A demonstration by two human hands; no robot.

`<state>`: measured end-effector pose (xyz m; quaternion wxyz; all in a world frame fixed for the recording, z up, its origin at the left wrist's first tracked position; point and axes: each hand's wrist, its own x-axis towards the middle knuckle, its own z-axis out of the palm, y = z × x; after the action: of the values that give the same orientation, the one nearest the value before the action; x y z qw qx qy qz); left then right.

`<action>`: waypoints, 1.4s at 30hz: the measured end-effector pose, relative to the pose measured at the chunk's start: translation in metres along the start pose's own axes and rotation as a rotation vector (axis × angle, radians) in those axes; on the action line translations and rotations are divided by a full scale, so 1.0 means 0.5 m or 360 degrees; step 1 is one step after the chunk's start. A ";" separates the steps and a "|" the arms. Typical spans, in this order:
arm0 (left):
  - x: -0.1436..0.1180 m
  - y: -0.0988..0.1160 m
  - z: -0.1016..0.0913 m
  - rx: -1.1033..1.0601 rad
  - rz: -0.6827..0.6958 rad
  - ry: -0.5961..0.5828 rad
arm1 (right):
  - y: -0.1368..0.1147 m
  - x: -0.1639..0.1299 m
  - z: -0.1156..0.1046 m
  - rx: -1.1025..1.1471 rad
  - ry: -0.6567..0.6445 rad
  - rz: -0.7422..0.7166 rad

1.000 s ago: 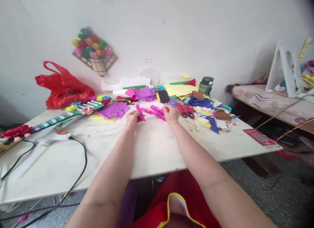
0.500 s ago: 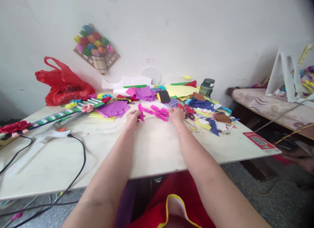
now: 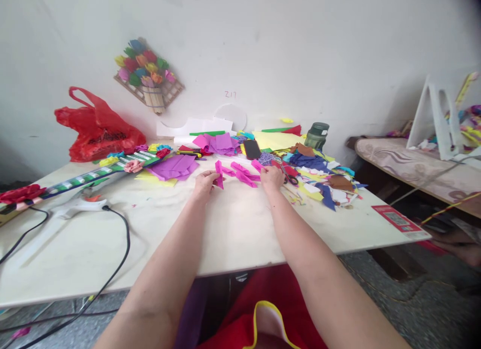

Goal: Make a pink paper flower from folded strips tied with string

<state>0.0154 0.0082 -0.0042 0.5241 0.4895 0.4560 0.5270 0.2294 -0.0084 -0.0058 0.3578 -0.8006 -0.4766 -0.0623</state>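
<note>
My left hand (image 3: pixel 205 182) pinches a small folded magenta paper piece (image 3: pixel 219 172) just above the white table (image 3: pixel 233 223). My right hand (image 3: pixel 271 177) rests by a small heap of magenta paper strips (image 3: pixel 242 172), its fingertips closed on the end of a magenta strip (image 3: pixel 257 164). Red-handled scissors (image 3: pixel 287 174) lie just to the right of that hand. A black phone (image 3: pixel 251 149) lies behind the strips.
Purple paper sheets (image 3: pixel 175 167) and coloured paper scraps (image 3: pixel 319 176) cover the far side of the table. A glue gun (image 3: pixel 80 205) with a black cable (image 3: pixel 116 258) lies left. A red plastic bag (image 3: pixel 95 131), a green bottle (image 3: pixel 316 134) and a paper-flower strip (image 3: pixel 86 177) stand around.
My right hand moved right from the strip heap toward the scissors and now pinches a magenta strip end. My left hand kept its folded piece almost in place.
</note>
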 end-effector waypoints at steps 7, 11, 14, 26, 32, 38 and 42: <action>0.001 -0.001 0.001 0.0020 0.0009 0.0021 | -0.011 -0.001 0.014 0.0603 0.0116 0.0022; 0.005 -0.007 0.004 -0.0006 -0.0028 0.0049 | -0.019 -0.003 0.035 0.1015 -0.0004 -0.0051; 0.008 -0.012 0.006 -0.0076 -0.0064 0.0043 | -0.027 -0.012 0.048 0.1226 -0.0096 -0.0112; -0.002 -0.002 0.018 -0.0158 -0.0092 0.0103 | -0.047 -0.039 0.063 0.1410 -0.0195 -0.0286; -0.001 -0.004 0.019 -0.0100 -0.0099 0.0102 | -0.063 -0.055 0.059 0.1715 -0.0483 -0.0023; 0.003 -0.008 0.008 -0.0228 -0.0099 -0.0028 | -0.061 -0.057 0.059 0.1376 -0.0399 -0.0127; 0.003 -0.005 0.006 -0.0546 -0.0173 -0.0178 | -0.061 -0.059 0.053 0.1088 -0.0309 -0.0157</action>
<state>0.0185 0.0094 -0.0063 0.6522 0.3961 0.3552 0.5400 0.1824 -0.0040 -0.0225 0.5544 -0.6128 -0.5399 0.1598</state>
